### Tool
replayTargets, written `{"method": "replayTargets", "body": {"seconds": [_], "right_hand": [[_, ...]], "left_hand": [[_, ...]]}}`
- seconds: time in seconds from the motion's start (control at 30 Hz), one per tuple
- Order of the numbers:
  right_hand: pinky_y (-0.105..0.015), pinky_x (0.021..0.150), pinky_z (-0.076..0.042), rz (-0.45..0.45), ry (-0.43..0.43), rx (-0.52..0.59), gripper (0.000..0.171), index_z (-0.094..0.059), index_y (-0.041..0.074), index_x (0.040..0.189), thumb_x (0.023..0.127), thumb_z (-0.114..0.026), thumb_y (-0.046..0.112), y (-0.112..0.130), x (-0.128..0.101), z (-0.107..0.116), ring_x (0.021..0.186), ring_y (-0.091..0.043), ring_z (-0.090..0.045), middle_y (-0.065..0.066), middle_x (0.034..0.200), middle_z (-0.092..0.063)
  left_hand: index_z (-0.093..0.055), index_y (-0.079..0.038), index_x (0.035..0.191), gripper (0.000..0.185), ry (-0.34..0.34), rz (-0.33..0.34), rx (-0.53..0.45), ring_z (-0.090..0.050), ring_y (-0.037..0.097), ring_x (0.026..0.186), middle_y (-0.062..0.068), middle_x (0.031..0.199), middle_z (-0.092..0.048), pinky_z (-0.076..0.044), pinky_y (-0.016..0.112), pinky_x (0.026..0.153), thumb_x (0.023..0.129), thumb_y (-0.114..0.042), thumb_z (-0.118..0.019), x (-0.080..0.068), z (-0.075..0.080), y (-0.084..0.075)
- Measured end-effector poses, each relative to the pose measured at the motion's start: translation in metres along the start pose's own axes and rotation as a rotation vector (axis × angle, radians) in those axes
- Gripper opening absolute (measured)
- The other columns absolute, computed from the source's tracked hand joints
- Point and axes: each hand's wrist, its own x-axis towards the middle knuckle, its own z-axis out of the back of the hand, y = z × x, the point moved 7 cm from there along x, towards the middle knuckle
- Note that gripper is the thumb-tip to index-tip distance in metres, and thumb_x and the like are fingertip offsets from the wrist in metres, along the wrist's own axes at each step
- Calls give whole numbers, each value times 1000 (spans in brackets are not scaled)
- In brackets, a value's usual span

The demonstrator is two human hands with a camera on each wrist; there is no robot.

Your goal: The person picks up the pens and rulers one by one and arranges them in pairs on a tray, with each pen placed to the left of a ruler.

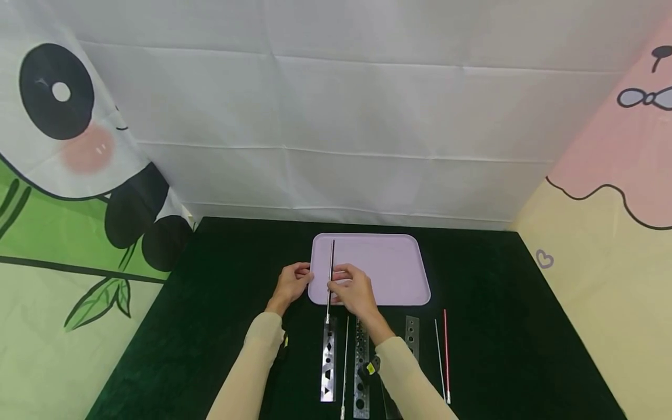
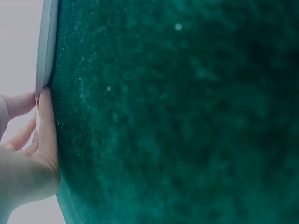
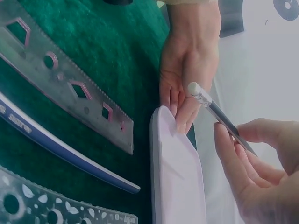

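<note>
A lilac tray (image 1: 388, 262) lies on a dark green cloth. My right hand (image 1: 354, 290) pinches a thin dark pencil (image 1: 331, 265) over the tray's left part. The pencil points away from me, and its white eraser end (image 3: 194, 88) is toward me. In the right wrist view my right hand (image 3: 254, 172) holds the pencil (image 3: 224, 122) between thumb and fingers. My left hand (image 1: 291, 283) rests at the tray's left edge, with straight fingers (image 3: 184, 116) touching the tray's rim (image 3: 156, 154). The left wrist view shows my left hand (image 2: 39, 144) against the rim (image 2: 46, 46).
Between my forearms lie a metal stencil ruler (image 1: 328, 364), a thin rod (image 1: 345, 370) and a perforated ruler (image 1: 360, 373). Another ruler (image 1: 412, 335), a white stick (image 1: 438, 356) and a red stick (image 1: 446, 350) lie to the right. Printed fabric walls stand on three sides of the table.
</note>
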Motion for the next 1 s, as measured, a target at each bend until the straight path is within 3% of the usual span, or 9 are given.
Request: {"method": "replayTargets", "body": {"seconds": [0.23,0.6,1.0], "right_hand": [[-44,62,-61,15,-21,-29,37,-62,-11,124,89,-71,-6,-6,11,2,83,-35,-74,-26,108,-69],[-41,63,-61,28,-53,-53,36,-62,-11,124,90,-71,-5,-11,27,0,85,-33,-74,-28,112,-69],[-37,63,-61,13,-113,-90,35,-66,-7,125,91,-71,-3,-18,43,2,81,-25,-73,-22,109,-71]], "left_hand": [[-65,3,131,34,7,5,-7,-65,28,100,18,112,-67,-55,42,93,99,-8,-67,-1,-3,0],[-64,3,131,34,3,0,0,-64,28,99,18,112,-67,-56,41,92,99,-8,-67,1,-1,1],[-64,2,132,34,4,1,8,-64,27,99,17,112,-66,-56,41,91,100,-8,-66,3,-4,5]]}}
